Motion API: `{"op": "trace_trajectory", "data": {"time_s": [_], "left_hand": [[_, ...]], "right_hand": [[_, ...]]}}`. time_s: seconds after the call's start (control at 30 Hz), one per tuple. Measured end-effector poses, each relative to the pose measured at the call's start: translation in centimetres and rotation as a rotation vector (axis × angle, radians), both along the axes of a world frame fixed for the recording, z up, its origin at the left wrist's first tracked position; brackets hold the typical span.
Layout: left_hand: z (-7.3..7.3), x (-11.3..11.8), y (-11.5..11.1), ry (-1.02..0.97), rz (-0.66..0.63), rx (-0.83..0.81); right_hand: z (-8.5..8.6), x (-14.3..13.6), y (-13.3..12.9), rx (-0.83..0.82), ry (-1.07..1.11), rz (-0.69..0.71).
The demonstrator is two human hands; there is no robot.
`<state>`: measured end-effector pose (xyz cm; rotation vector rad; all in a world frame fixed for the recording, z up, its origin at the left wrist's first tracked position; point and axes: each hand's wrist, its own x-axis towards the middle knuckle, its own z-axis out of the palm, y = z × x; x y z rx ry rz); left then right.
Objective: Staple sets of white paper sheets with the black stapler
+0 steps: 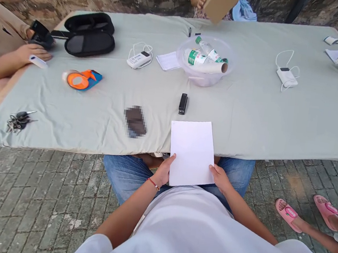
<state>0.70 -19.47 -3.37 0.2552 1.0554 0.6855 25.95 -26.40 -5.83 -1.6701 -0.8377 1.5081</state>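
Note:
White paper (192, 154) is held flat between my two hands over my lap, its far part reaching over the table's near edge. My left hand (165, 169) grips its left side, thumb on top. On the right side, my right hand (219, 177) pinches the edge the same way. The fingers under the sheet are hidden. Just beyond the paper lies a black stapler (183, 104). A dark, pixelated flat object (135, 121) rests to the left of the sheet.
The cloth-covered table (249, 124) bears a clear basin (204, 79) of bottles, an orange-blue tape dispenser (84, 80), keys (20, 120), a black case (89, 43) and two white corded devices. People are at the left, far and right sides; one holds a cardboard box (221, 3).

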Motion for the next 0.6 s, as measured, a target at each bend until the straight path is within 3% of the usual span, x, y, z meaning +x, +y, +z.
{"op": "trace_trajectory", "data": {"time_s": [0.13, 0.4, 0.6], "left_hand": [[-0.4, 0.3, 0.5, 0.052, -0.010, -0.078], [-0.8, 0.3, 0.5, 0.051, -0.005, -0.069], [-0.9, 0.3, 0.4, 0.054, 0.007, -0.076]], "right_hand": [[0.3, -0.1, -0.3, -0.012, -0.016, 0.016], [0.9, 0.5, 1.1, -0.014, 0.053, -0.072], [0.2, 0.0, 1.7, -0.017, 0.166, -0.044]]}}
